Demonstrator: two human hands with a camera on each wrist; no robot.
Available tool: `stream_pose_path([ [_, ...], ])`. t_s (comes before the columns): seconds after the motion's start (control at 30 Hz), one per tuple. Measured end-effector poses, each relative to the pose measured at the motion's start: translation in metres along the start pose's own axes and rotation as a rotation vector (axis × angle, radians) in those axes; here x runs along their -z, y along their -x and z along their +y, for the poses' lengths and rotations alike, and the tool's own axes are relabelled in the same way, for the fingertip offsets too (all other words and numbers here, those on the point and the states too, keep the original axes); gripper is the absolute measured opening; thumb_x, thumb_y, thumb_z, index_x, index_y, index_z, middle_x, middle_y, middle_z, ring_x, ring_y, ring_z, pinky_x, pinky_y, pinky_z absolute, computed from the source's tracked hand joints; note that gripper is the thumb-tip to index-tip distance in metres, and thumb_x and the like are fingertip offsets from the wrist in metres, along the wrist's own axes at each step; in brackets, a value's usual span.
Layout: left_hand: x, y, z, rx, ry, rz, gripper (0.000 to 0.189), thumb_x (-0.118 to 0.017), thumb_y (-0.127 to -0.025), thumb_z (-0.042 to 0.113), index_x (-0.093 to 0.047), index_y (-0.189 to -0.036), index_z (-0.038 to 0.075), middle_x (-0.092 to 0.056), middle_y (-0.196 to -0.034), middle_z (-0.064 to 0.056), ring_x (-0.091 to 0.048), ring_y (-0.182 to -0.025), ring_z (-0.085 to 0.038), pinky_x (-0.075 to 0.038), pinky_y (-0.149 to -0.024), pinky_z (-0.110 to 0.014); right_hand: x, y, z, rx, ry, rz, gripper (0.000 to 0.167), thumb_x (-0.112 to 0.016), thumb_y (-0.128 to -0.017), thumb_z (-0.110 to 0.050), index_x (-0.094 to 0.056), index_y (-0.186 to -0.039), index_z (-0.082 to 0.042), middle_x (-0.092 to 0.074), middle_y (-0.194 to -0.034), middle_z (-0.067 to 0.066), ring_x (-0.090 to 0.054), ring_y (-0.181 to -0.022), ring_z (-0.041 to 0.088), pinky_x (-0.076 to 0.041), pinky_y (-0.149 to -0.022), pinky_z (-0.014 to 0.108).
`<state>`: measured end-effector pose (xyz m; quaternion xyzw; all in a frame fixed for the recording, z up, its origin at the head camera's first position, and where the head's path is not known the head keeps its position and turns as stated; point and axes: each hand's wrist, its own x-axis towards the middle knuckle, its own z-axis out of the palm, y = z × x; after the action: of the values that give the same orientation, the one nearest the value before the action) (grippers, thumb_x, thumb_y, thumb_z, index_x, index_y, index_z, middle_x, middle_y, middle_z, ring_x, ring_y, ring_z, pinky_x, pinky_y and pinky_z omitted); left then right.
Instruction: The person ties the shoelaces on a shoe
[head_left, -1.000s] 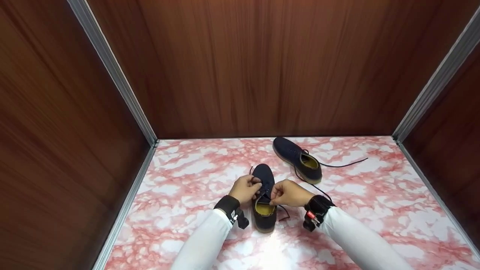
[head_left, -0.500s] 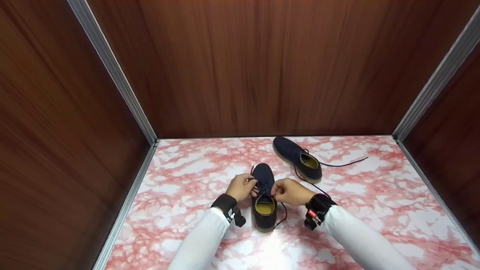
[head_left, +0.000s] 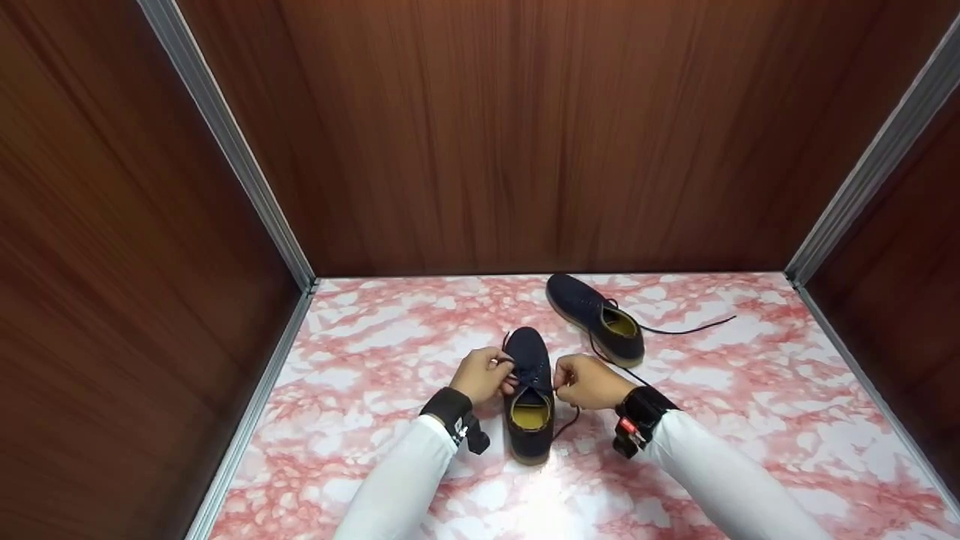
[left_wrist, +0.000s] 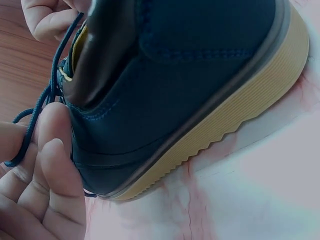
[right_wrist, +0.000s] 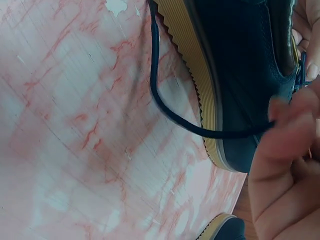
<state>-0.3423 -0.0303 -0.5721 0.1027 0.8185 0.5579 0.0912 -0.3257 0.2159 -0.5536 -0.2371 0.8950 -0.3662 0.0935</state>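
A dark navy lace-up shoe point(head_left: 527, 346) with a yellow lining stands on the tabletop between my hands, toe pointing away. My left hand point(head_left: 482, 376) is at its left side, pinching a loop of dark shoelace point(left_wrist: 34, 122) between thumb and fingers. On the other side my right hand point(head_left: 592, 382) pinches a shoelace too; its free length point(right_wrist: 155, 75) droops to the surface beside the ribbed tan sole point(right_wrist: 182, 35). Both hands are at the height of the eyelets, where the laces cross. The fingers partly hide the crossing.
A matching shoe point(head_left: 576, 298) lies angled behind and to the right, its loose lace point(head_left: 690, 330) trailing rightward. The red-and-white marbled tabletop point(head_left: 360, 390) is bounded by brown wood-grain panels point(head_left: 480, 150) at the back and sides, with metal strips in the corners.
My right hand has moved from over the shoe's opening outward to the right, drawing the lace with it. The left hand has shifted slightly left. The lace crossing sits closer on the shoe.
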Motion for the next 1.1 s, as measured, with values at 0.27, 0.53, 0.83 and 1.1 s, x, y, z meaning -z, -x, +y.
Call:
stream_pose_path([
  [0.27, 0.001, 0.000, -0.001, -0.007, -0.014, -0.006, 0.011, -0.066, -0.100, 0.009, -0.072, -0.107, 0.002, -0.080, -0.085, -0.018, -0.074, -0.062, -0.015, -0.058, -0.057, -0.025, 0.002, 0.000, 0.005, 0.013, -0.106, -0.044, 0.007, -0.070, -0.091, -0.007, -0.065, -0.087, -0.005, -0.059, -0.067, -0.007, -0.054, -0.051, 0.003, -0.046, -0.048, 0.019],
  [0.53, 0.005, 0.000, -0.002, 0.002, -0.006, -0.053, 0.014, -0.067, -0.099, 0.009, -0.072, -0.110, 0.002, -0.079, -0.088, -0.020, -0.073, -0.063, -0.016, -0.057, -0.055, -0.026, 0.003, 0.000, 0.008, 0.052, -0.044, 0.027, 0.018, -0.082, -0.092, -0.027, -0.073, -0.084, -0.013, -0.052, -0.060, -0.010, -0.047, -0.052, -0.001, -0.039, -0.051, 0.018],
  [0.83, 0.009, 0.000, 0.000, 0.036, 0.082, -0.152, 0.016, -0.070, -0.096, 0.001, -0.070, -0.112, -0.003, -0.073, -0.083, -0.022, -0.068, -0.061, -0.009, -0.065, -0.068, -0.037, 0.002, -0.002, 0.007, 0.109, 0.003, 0.054, 0.005, -0.080, -0.091, -0.014, -0.080, -0.088, -0.010, -0.059, -0.063, 0.002, -0.041, -0.056, -0.004, -0.033, -0.054, 0.016],
  [1.1, 0.016, 0.001, 0.003, 0.017, 0.111, -0.223, 0.026, -0.074, -0.093, -0.002, -0.069, -0.117, -0.005, -0.072, -0.078, -0.007, -0.070, -0.066, -0.008, -0.066, -0.075, -0.042, 0.003, -0.003, 0.006, 0.072, 0.016, 0.060, 0.010, -0.075, -0.094, -0.011, -0.076, -0.085, -0.008, -0.071, -0.072, 0.001, -0.052, -0.064, -0.001, -0.040, -0.059, 0.016],
])
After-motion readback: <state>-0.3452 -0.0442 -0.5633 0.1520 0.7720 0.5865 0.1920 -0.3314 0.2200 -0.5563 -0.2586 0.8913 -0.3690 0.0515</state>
